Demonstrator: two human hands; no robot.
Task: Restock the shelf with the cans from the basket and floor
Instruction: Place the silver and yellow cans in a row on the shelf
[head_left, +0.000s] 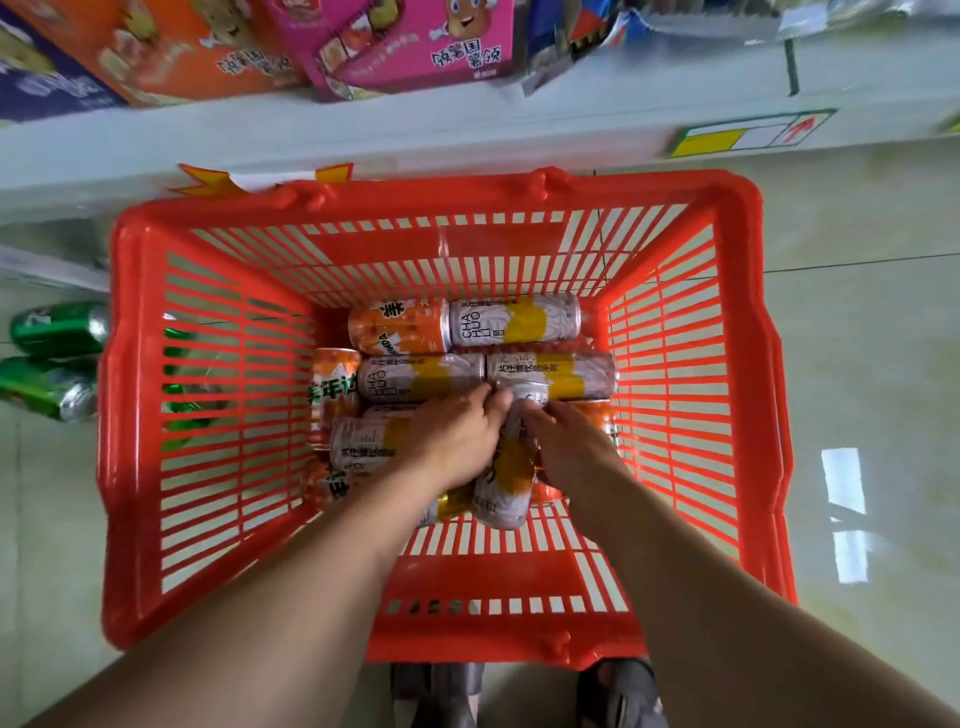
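A red plastic basket (156, 395) stands on the floor below me, holding several cans on their sides. Some are white-and-yellow cans (514, 319) and some are orange cans (397, 327). Both my hands reach into the basket. My left hand (452, 441) and my right hand (569, 447) lie on either side of one white-and-yellow can (506, 483) that points toward me, fingers curled against it. Two green cans (57, 330) lie on the floor left of the basket. The white shelf edge (363, 130) runs across the top.
Orange, pink and purple snack boxes (415, 41) sit on the shelf above the basket. A yellow price tag (748, 136) hangs on the shelf edge at right. Pale floor tiles (857, 364) spread to the right. My feet (618, 696) stand just behind the basket.
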